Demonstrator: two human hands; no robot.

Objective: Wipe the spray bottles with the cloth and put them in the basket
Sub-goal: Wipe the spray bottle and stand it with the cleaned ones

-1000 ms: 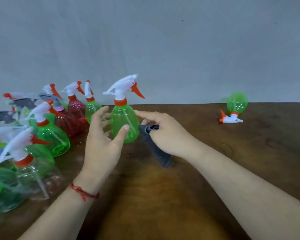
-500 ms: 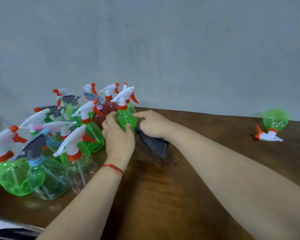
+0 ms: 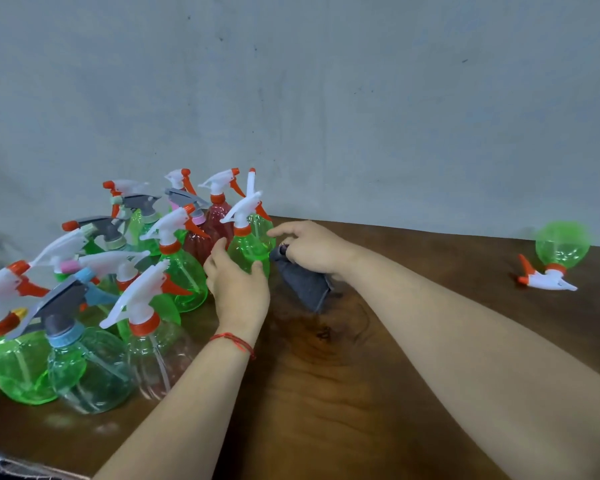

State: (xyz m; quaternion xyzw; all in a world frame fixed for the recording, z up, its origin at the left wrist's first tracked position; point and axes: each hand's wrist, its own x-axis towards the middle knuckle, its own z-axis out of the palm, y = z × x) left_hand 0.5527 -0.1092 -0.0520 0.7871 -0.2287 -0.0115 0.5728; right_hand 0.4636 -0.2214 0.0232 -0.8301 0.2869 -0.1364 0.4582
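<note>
The green bottle (image 3: 248, 251) is standing upright on the wooden table (image 3: 326, 393), at the right edge of the crowd of other bottles (image 3: 94, 341), very close to the ones behind it, though I cannot tell if it is touching them. The left hand (image 3: 238, 289) is curling round its round belly, with the fingers on the far left side and the thumb on the front, so it is holding the bottle low. The right hand (image 3: 314, 249) is gripping the grey cloth (image 3: 305, 284) in its lower fingers, while its forefinger is pointing straight toward the bottle's shoulder; the cloth is hanging down to the table just beside the bottle. The bottle is looking empty and thin-walled, so I am judging it to be very light, a little springy when squeezed, and smooth enough to turn in the palm. The white trigger head is probably making it top-heavy, so it may be tipping easily against its neighbours. I am thinking the neck under the orange collar is the surest place to hold it while the cloth is going round the belly. A fallen bottle (image 3: 561, 247) is lying on its side well apart at the right, and the basket is not showing
</note>
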